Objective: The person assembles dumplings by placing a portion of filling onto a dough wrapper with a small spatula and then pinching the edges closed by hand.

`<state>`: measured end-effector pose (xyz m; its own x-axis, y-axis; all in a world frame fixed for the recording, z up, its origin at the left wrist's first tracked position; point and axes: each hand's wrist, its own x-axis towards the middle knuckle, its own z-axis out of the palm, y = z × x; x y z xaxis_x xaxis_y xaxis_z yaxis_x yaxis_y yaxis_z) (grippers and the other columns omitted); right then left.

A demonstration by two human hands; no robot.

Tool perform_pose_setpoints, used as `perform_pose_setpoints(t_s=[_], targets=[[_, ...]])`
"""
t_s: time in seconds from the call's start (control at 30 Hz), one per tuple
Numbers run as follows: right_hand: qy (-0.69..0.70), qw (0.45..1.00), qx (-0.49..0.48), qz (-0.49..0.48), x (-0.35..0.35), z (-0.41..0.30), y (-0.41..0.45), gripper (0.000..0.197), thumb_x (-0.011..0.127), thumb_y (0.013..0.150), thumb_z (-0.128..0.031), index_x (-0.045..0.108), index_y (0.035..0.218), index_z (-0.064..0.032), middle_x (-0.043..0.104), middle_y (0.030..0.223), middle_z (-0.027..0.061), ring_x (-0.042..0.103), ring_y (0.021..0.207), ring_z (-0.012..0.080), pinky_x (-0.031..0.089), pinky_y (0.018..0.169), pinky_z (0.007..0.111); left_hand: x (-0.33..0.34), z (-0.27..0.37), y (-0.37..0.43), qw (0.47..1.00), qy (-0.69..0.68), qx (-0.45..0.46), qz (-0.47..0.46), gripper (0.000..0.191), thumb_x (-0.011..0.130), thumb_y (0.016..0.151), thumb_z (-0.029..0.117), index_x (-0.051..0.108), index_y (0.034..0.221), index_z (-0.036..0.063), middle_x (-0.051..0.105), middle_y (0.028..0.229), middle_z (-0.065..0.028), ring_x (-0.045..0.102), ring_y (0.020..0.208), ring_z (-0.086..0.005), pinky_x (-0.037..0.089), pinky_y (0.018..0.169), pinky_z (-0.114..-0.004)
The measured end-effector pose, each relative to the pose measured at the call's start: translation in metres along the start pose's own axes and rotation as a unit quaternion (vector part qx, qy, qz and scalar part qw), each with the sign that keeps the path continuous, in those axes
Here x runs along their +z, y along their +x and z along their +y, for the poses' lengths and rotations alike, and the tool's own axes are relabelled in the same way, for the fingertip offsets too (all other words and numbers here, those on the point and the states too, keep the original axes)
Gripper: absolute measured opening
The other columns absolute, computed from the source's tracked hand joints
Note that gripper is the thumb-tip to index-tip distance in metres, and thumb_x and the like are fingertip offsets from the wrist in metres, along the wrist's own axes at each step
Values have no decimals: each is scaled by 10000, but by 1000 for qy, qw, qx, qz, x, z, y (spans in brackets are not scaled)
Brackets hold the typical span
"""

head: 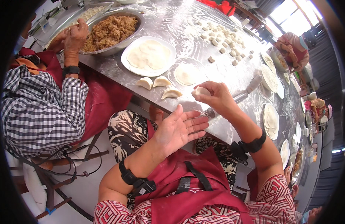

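My left hand is held palm up with its fingers apart, over the table's near edge and above my lap. Nothing lies on the palm. Just beyond it, my right hand pinches a folded dumpling between thumb and fingers. Several finished crescent dumplings rest on the steel table to the left of that hand. A small stack of round dough wrappers lies behind them on a floured patch. Partly covered by my right hand and forearm is what looks like a rolling pin.
A white plate of wrappers and a metal basin of brown filling stand to the left. Small dough pieces are scattered farther back. More plates of dough rounds line the right. A co-worker's hand works beside the basin.
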<state>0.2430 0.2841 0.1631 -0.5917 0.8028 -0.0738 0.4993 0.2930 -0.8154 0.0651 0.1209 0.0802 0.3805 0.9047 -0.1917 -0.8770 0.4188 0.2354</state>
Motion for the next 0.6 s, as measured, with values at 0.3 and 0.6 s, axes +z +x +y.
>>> perform_pose_setpoints(t_s=[0.3, 0.6], targets=[[-182, 979, -48, 82, 26, 40, 33, 324, 948, 1022, -225, 934, 1261, -7, 891, 1059, 168, 839, 942, 268, 661, 887, 424, -30, 5, 5, 995, 84, 33, -45, 546, 678, 1268, 444, 708, 1594, 7, 815, 1499, -190, 781, 1383, -305, 618, 1265, -497], [-252, 963, -69, 72, 27, 52, 44, 348, 923, 1028, -347, 938, 1101, -7, 849, 988, 243, 819, 899, 426, 651, 856, 526, -32, -2, 8, 990, 126, 24, -63, 476, 769, 1231, 315, 703, 1594, 13, 816, 1453, -152, 790, 1331, -247, 641, 1217, -433]])
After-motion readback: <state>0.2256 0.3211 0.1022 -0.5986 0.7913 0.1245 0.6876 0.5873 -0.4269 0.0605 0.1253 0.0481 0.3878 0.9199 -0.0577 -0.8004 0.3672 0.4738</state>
